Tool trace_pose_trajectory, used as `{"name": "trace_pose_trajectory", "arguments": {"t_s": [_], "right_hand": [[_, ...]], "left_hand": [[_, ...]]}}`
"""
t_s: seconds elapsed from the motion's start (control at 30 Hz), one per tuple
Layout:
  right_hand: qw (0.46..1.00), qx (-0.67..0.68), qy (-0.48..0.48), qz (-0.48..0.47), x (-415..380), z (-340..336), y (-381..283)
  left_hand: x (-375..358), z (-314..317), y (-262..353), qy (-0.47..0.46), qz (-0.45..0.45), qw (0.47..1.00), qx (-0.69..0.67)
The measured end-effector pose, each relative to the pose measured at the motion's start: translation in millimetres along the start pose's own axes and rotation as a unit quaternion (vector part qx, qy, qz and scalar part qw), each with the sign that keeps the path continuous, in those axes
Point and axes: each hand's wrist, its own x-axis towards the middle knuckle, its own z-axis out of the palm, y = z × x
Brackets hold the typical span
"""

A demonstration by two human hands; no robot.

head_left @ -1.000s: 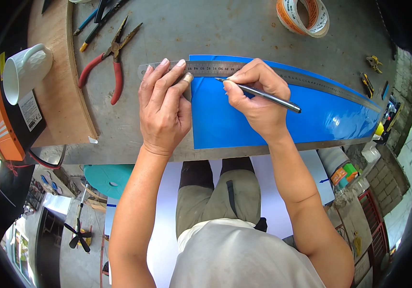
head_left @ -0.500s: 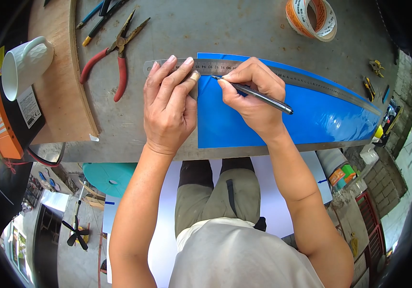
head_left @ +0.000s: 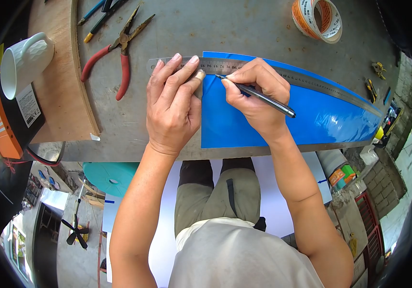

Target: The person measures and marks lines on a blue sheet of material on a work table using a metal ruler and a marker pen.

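A blue sheet (head_left: 292, 120) lies on the grey metal table, with a long steel ruler (head_left: 311, 85) across its upper part. My left hand (head_left: 173, 105) presses on the ruler's left end, its fingers laid flat and slightly apart. In my right hand (head_left: 261, 96) is a black pen (head_left: 275, 104), pinched between thumb and fingers. Its tip meets the blue sheet at the ruler's lower edge, just right of my left fingertips.
Red-handled pliers (head_left: 123, 48) lie left of the ruler. A tape roll (head_left: 316, 20) sits at the upper right. A white mug (head_left: 26, 62), a wooden board (head_left: 62, 86) and an orange-black device (head_left: 2, 120) are at the left. Small tools lie at the right edge.
The table items, the ruler's left end, the sheet's left edge and both hands appear slightly further right in the view. My right hand keeps its grip on the pen.
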Motion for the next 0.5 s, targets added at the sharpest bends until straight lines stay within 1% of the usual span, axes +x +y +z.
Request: {"name": "trace_pose_trajectory", "arguments": {"t_s": [0.23,0.5], "right_hand": [[1.000,-0.016,-0.003,-0.002,0.3,-0.2,-0.7],[1.000,-0.010,-0.002,0.000,0.9,0.2,-0.8]], "left_hand": [[0.3,-0.4,1.9,-0.004,-0.011,1.000,-0.018],[0.4,-0.3,1.3,-0.003,-0.008,1.000,-0.008]]}}
